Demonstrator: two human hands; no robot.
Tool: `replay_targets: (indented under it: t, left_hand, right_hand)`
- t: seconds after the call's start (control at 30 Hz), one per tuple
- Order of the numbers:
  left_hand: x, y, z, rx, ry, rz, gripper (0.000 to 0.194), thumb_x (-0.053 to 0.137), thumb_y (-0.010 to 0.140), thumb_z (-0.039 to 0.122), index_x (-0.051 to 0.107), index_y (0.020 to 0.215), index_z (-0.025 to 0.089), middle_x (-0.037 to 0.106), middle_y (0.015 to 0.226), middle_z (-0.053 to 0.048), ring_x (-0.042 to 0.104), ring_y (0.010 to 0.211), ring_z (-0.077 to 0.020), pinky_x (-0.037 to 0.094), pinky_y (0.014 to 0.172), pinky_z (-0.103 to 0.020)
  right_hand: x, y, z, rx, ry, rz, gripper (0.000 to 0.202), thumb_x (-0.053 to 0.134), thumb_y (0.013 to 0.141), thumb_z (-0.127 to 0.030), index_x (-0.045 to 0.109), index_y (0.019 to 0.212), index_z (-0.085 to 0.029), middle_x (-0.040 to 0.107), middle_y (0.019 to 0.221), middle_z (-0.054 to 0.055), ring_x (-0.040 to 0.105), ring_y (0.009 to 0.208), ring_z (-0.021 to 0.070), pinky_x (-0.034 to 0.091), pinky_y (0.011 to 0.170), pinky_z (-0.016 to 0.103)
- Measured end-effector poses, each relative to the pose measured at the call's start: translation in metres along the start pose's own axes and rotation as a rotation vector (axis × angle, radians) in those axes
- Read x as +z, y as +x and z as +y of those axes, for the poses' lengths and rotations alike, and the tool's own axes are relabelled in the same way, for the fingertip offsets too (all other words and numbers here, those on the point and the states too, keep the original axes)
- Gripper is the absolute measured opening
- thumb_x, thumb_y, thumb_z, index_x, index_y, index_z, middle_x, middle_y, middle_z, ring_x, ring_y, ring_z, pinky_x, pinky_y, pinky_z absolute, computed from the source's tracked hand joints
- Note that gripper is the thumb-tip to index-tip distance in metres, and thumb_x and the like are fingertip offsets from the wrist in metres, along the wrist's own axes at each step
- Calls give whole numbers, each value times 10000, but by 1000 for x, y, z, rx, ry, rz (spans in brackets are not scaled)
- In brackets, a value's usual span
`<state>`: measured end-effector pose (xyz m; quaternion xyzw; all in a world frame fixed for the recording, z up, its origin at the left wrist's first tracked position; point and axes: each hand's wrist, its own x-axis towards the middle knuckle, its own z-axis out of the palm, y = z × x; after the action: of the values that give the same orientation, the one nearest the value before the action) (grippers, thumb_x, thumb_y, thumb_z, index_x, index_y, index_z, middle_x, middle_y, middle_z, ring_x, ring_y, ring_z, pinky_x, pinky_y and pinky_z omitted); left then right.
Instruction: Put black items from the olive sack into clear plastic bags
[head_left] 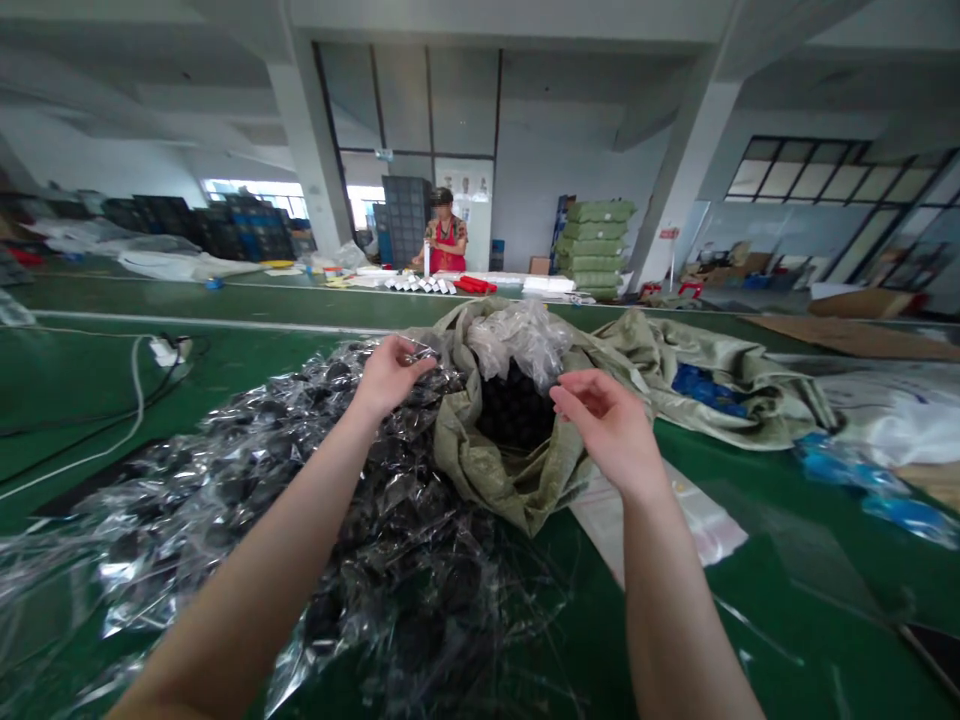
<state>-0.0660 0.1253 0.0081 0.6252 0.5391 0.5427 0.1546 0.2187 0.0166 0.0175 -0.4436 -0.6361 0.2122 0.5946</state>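
Observation:
An olive-green woven sack (495, 480) stands with its mouth rolled open, and several black round pieces (514, 410) lie inside. Crumpled clear plastic (517, 338) covers the back of the opening. Left of the sack, my left hand (391, 378) has thumb and fingers closed around a thin clear plastic bag (424, 352), above a wide heap of black pieces in clear bags (300, 440). My right hand (604, 420) is at the sack's right rim, fingers curled and thumb near the index fingertip. Whatever it pinches there is too small to make out.
Another green sack (720, 370) with blue packets lies to the right, near blue plastic wrappers (900, 495). A white power strip (169, 350) and cables lie at left. Beyond, a person in a red apron (448, 245) stands behind a table; stacked green bales (598, 245) are nearby.

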Motion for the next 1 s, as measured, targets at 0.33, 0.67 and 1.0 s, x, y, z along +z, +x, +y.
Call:
replay_targets:
  t: [0.33, 0.67, 1.0]
  left_hand:
    - [18, 99, -17, 192, 430, -16, 274, 706, 739, 158, 435, 755, 193, 566, 889, -16, 526, 959, -180, 359, 867, -290]
    - [83, 109, -6, 124, 411, -128, 388, 698, 735, 373, 408, 576, 172, 641, 785, -58, 507, 1180, -287, 337, 1002, -382]
    - [116, -30, 44, 717, 637, -501, 235, 495, 845, 219, 581, 1042, 126, 605, 1054, -146, 570, 1040, -281, 442, 919, -386]
  right_hand:
    - [-35, 0, -1, -41, -137, 99, 221, 662, 819, -393, 638, 953, -218, 674, 748, 14, 615, 637, 164, 474, 608, 304]
    - [-70, 0, 9, -23, -220, 249, 186, 648, 825, -370, 645, 906, -202, 663, 743, 18, 612, 640, 158, 490, 643, 324]
    - [-92, -9, 22, 39, -504, 311, 240, 599, 869, -419, 668, 887, -189, 689, 762, 56, 645, 690, 195, 502, 713, 359]
